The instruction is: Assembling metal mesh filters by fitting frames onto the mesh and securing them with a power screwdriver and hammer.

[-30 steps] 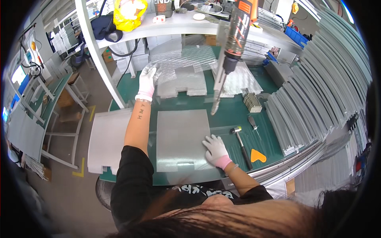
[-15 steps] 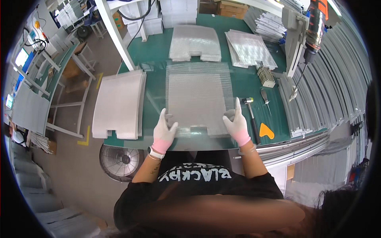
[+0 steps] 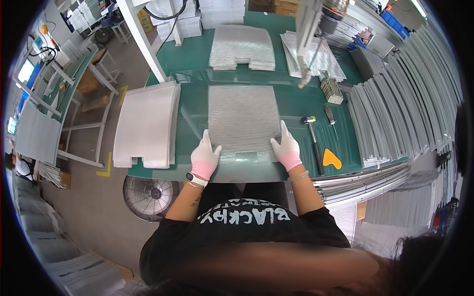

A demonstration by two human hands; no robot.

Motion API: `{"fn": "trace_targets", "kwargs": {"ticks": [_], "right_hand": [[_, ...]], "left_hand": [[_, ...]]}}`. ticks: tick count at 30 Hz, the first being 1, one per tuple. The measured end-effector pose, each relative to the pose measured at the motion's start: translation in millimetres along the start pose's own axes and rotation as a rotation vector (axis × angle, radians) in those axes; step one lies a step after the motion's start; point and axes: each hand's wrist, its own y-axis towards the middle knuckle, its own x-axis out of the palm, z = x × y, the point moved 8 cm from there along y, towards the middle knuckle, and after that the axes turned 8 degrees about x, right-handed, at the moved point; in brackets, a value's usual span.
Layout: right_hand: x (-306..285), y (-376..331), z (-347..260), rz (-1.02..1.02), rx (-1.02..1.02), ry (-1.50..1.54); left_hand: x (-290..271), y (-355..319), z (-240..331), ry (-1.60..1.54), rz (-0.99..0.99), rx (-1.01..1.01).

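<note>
A: What is found at the left of the green counter (image 3: 193, 111)?

B: A pile of pale sheets (image 3: 144, 123) is set there, notched at its near side; a round fan (image 3: 151, 197) is seen below the near edge.

A: And the left hand (image 3: 205, 157)?

B: It is gloved in white with a pink cuff and held against the left side of a grey textured sheet (image 3: 243, 121), low down. Its thumb and forefinger are spread.

A: Where is that textured sheet placed?

B: It is laid flat mid-counter, between both hands, with a notched stack (image 3: 242, 45) set behind it.

A: The right hand (image 3: 287, 149)?

B: It is held at the opposite side, thumb and forefinger spread likewise.

A: Farther right?

B: A hammer (image 3: 316, 148) is laid near that hand, then a screwdriver (image 3: 330, 115) and an orange scraper (image 3: 332, 159). At the far right, long grey strips (image 3: 400, 108) are stacked closely.
</note>
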Motion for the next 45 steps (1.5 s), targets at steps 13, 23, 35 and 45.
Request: {"fn": "trace_targets", "kwargs": {"ticks": [13, 23, 35, 45], "right_hand": [[1.1, 2.4, -0.1, -0.062, -0.025, -0.002], [-25.9, 90.1, -12.5, -0.257, -0.272, 0.192], [-144.1, 310.8, 86.0, 0.317, 0.351, -0.081], [-197.3, 258.9, 73.5, 0.594, 0.064, 0.496]], "left_hand": [[4.4, 5.8, -5.2, 0.03, -0.029, -0.016], [-17.7, 24.4, 7.8, 0.085, -0.053, 0.085], [-38.6, 0.5, 52.3, 0.059, 0.214, 0.395], [-41.2, -8.6, 75.9, -0.19, 0.288, 0.46]]}}
